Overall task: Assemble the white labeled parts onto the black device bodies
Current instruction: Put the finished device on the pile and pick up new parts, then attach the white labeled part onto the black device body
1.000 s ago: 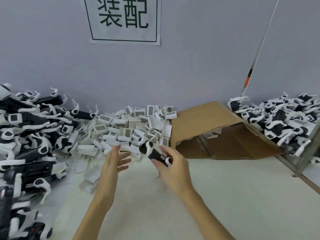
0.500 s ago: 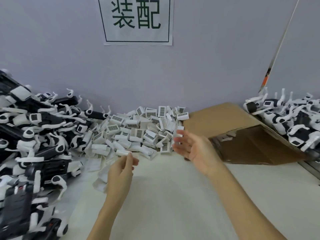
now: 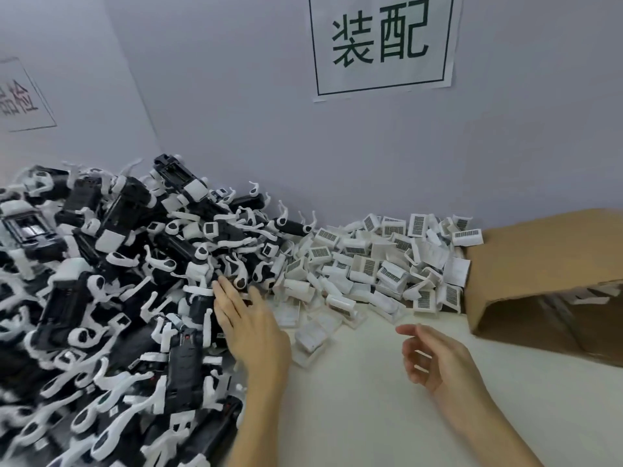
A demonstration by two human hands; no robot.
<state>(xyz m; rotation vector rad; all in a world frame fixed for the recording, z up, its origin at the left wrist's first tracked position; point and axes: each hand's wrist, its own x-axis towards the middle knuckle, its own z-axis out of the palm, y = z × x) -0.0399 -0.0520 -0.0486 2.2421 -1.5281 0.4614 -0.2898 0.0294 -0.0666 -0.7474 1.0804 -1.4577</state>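
Here the left hand lies flat, fingers straight, touching the pile of black bodies just before it and holding nothing. The right hand hangs loosely curled and empty, with the white parts heaped beyond it. The bodies look hard, light and tangled by their hooks; better to grip one around its middle.

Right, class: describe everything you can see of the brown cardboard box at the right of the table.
The brown cardboard box looks like plain corrugated card, with no print visible. It lies on its side on the white table against the grey wall, its open mouth facing the camera and its inside in shadow. A few white pieces show dimly inside. The heap of white barcode-labelled parts presses against its left edge. Neither hand touches it.
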